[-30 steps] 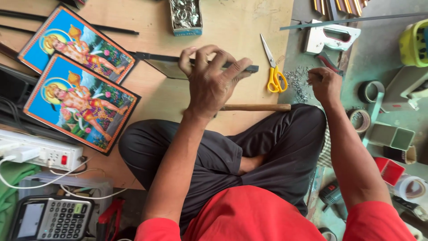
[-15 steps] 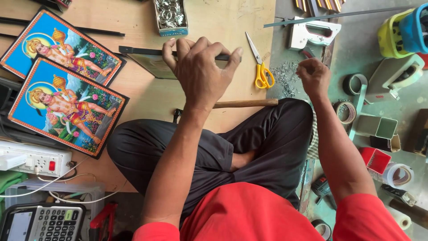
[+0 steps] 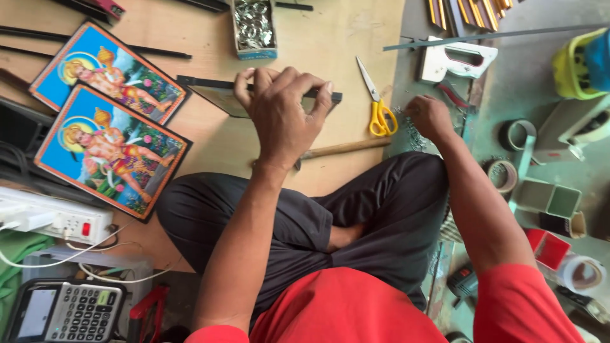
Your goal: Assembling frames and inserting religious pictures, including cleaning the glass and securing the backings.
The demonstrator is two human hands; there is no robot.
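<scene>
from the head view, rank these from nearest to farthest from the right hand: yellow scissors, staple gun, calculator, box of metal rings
From the right hand:
1. yellow scissors, just to its left on the board.
2. staple gun, a little above it on the grey floor.
3. box of metal rings, far up and left, past the left hand.
4. calculator, in the bottom left corner.

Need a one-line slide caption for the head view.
Left hand grips dark picture frame; right hand picks at small nails.

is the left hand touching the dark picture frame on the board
Touching. The head view shows the left hand arched over the dark picture frame, with its fingertips pressed down on the frame's top edge.
</scene>
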